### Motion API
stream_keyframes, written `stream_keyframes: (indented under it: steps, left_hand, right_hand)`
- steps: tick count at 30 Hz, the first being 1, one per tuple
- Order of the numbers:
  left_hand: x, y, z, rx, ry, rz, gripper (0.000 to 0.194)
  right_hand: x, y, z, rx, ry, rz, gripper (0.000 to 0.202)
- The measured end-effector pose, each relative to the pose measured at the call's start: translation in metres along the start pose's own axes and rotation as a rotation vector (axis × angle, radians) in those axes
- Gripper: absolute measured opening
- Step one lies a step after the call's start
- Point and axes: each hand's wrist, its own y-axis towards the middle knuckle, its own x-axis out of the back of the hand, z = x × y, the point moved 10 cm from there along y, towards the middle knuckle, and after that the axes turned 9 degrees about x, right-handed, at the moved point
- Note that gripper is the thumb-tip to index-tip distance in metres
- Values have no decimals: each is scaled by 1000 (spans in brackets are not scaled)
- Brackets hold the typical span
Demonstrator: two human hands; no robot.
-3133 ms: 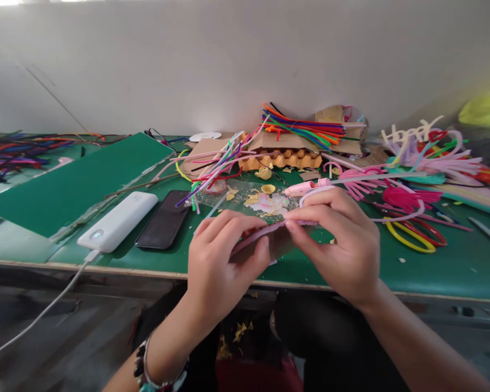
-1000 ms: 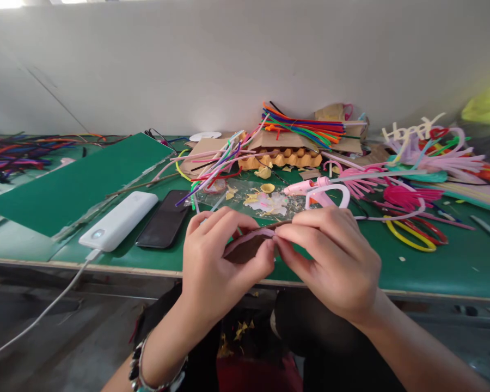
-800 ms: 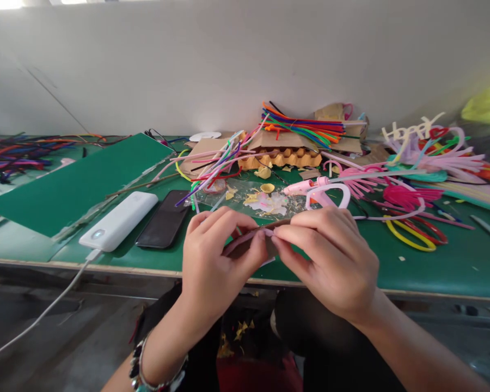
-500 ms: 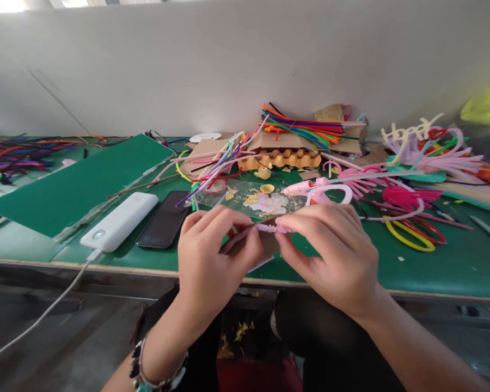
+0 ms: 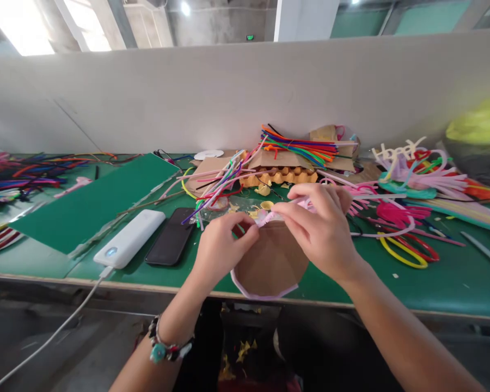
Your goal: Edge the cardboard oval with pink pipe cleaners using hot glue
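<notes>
A brown cardboard disc (image 5: 271, 264) stands tilted toward me over the table's front edge. Lilac pipe cleaner edging (image 5: 255, 295) runs along its lower rim. My left hand (image 5: 224, 245) pinches the disc's upper left rim between thumb and fingers. With thumb and forefinger, my right hand (image 5: 326, 234) grips a crinkled lilac pipe cleaner (image 5: 266, 218) at the top of the rim. The fingers partly hide the spot where the pipe cleaner meets the cardboard.
Left of my hands lie a black phone (image 5: 169, 237) and a white power bank (image 5: 129, 239) with a cable. Behind are bundled pipe cleaners (image 5: 298, 146), an egg carton (image 5: 286, 176) and a small yellow cup (image 5: 266, 205). Yellow-handled scissors (image 5: 404, 256) lie to the right.
The view has tilted up. The disc now shows its flat face toward me. My right hand has lifted and moved slightly away from the left, still pinching the pipe cleaner.
</notes>
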Motion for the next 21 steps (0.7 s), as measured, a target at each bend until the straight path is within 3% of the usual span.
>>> stream_keyframes:
  steps: [5, 10, 17, 21]
  left_hand:
    - [-33, 23, 11, 12, -89, 206, 14]
    - [-63, 43, 11, -6, -134, 321, 17]
    - [-90, 56, 29, 1, -64, 426, 22]
    - [-95, 65, 32, -83, -15, 330, 25]
  right_hand:
    - [-27, 9, 0, 206, -72, 161, 12]
    - [-60, 5, 3, 364, -76, 405, 16]
    - [-102, -9, -21, 37, 447, 620, 25]
    - [-118, -9, -11, -19, 633, 677, 25]
